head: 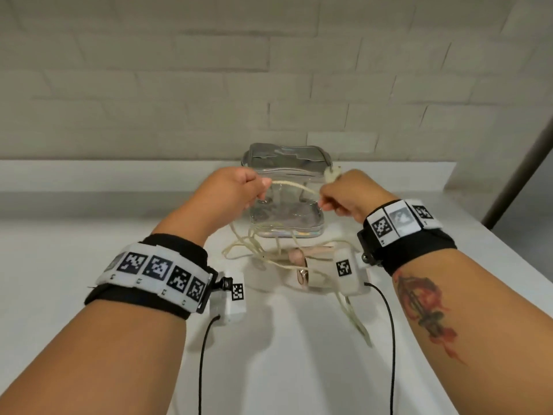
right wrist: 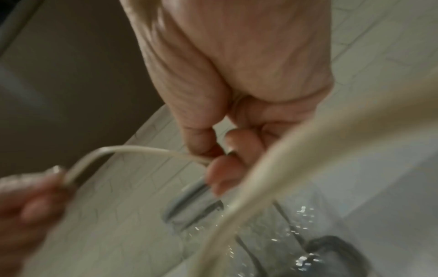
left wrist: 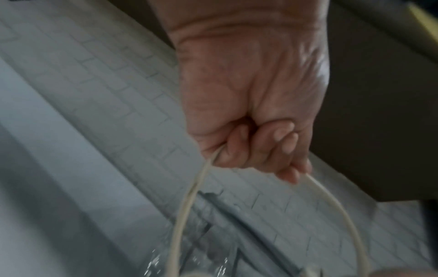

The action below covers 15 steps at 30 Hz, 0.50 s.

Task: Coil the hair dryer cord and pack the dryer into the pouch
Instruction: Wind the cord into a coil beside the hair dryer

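A clear plastic pouch (head: 285,187) stands on the white counter (head: 89,223) against the wall. In front of it lies the pale pink hair dryer (head: 308,265), partly hidden by my right wrist camera. Its cream cord (head: 294,187) runs up in loose loops. My left hand (head: 239,190) grips the cord in a fist, also seen in the left wrist view (left wrist: 255,148). My right hand (head: 341,196) pinches the cord near the plug (head: 330,174), which sticks up above its fingers (right wrist: 225,168). A short span of cord stretches between both hands above the pouch.
Slack cord (head: 356,322) trails toward the counter's near edge. A pale brick-tiled wall (head: 209,85) rises behind the counter. The counter's right edge (head: 508,235) drops to a darker floor. Black cables (head: 389,339) hang from the wrist cameras.
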{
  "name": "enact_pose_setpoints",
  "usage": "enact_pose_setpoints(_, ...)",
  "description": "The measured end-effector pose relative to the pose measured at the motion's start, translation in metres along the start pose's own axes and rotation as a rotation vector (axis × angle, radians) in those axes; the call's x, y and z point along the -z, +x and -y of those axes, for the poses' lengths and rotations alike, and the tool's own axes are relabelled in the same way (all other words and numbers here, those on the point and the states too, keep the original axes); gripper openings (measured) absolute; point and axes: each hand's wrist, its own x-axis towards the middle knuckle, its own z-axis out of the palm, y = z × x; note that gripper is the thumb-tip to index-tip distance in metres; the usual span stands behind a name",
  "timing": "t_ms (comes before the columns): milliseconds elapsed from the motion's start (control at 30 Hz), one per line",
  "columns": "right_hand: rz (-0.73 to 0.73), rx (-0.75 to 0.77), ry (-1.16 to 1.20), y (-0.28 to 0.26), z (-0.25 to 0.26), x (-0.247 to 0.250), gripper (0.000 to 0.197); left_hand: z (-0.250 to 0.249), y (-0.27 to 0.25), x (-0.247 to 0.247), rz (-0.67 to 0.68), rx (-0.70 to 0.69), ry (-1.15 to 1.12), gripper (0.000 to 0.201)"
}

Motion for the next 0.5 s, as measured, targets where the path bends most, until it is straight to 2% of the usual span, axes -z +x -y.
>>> enact_pose_setpoints(67, 0.108, -0.035, -0.132, -0.004, -0.007, -0.009, 0.015, -0.014, 0.0, 0.004, 0.054, -0.017, 0.118, 0.032)
enact_pose_setpoints(167, 0.25, -0.071, -0.257, -0.012, -0.009, -0.017, 0.021, -0.025, 0.001, 0.001, 0.055, -0.018, 0.206, 0.032)
enact_pose_setpoints(233, 0.269, -0.038, -0.338, -0.017, -0.003, -0.019, 0.025, -0.029, 0.001, -0.006, 0.053, -0.011, 0.246, 0.033)
enact_pose_setpoints(300, 0.139, 0.165, -0.421, -0.02, 0.008, -0.016, 0.023, -0.03, 0.001, -0.013, 0.053, -0.008, 0.245, 0.031)
enact_pose_setpoints(367, 0.018, 0.372, -0.261, -0.031, 0.024, -0.018, 0.027, -0.032, 0.001, -0.018, 0.051, -0.02, 0.24, 0.029)
enact_pose_setpoints(433, 0.044, 0.486, -0.05, -0.042, 0.037, -0.028, 0.034, -0.034, 0.003, -0.022, 0.057, -0.037, 0.2, 0.028)
enact_pose_setpoints(500, 0.018, 0.582, -0.15, -0.05, 0.043, -0.038, 0.044, -0.04, 0.004, -0.023, 0.044, -0.064, 0.173, 0.026)
